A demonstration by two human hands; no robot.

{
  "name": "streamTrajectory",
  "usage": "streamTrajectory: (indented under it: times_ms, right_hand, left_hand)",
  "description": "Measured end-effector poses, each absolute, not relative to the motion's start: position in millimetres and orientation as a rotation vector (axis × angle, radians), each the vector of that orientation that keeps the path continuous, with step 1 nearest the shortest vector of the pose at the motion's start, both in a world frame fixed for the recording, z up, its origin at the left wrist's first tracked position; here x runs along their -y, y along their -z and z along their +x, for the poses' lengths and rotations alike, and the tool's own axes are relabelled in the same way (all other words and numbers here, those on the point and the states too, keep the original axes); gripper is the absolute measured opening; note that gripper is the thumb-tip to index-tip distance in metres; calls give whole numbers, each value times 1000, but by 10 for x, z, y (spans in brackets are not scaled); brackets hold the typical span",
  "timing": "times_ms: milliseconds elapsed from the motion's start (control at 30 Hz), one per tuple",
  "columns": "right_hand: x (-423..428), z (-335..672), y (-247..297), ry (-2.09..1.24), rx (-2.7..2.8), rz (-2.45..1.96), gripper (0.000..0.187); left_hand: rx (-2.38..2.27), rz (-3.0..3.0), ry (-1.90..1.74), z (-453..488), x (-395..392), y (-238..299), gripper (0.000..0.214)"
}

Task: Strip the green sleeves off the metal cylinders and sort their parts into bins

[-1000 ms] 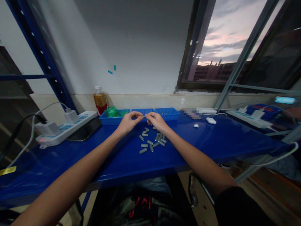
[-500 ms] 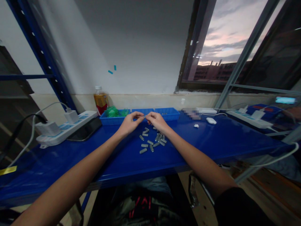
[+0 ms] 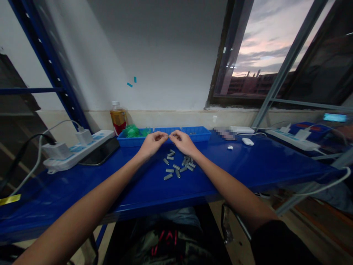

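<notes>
My left hand (image 3: pixel 151 142) and my right hand (image 3: pixel 182 141) meet fingertip to fingertip above the blue bench (image 3: pixel 248 165), both pinched on a tiny part too small to make out. Just below them several small grey metal cylinders (image 3: pixel 178 165) lie scattered on the bench. A blue divided tray (image 3: pixel 202 133) stands right behind the hands, with green pieces (image 3: pixel 132 130) in its left compartment.
A white power strip (image 3: pixel 74 151) with plugged-in chargers and a dark phone (image 3: pixel 100 152) lie at the left. A drink bottle (image 3: pixel 118 117) stands by the wall. White earbud cases (image 3: pixel 247 141), another power strip (image 3: pixel 292 138) and cables sit at the right.
Both hands have stayed pinched together; they have shifted slightly up and closer, with the fingertips now touching.
</notes>
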State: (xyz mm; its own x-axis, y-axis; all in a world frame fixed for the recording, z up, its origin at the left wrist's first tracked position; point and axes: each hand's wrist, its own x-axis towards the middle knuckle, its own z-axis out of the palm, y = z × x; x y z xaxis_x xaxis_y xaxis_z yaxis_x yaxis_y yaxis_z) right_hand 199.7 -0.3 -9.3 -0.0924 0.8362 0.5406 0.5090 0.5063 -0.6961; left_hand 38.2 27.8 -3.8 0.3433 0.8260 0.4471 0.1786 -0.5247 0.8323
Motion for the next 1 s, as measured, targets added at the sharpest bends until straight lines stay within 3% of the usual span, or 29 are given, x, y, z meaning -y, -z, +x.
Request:
streamTrajectory:
  times_ms: [100,200,467,567,767,1000]
  right_hand:
    - [-45,1992,99,-645,1652,-1105,30]
    - [-64,1987,97,-777,1576,-1096,27]
    - [-53,1969,87,-839,1579,-1106,25]
    - [-54,1974,92,-778,1561,-1094,16]
    - [-18,1999,103,-332,1724,-1098,9]
    - [30,1990,88,-250,1821,-1055,14]
  left_hand:
    - [-825,2018,-1236,388,-303,61,38]
    - [-823,2120,-1215,386,-304,70,34]
    - [-817,2168,-1304,385,-261,60,30]
    - [-843,2115,-1288,398,-269,65,36]
    - [-963,1817,-1025,395,-316,84,57]
    - [-871,1737,-1082,385,-296,82,38]
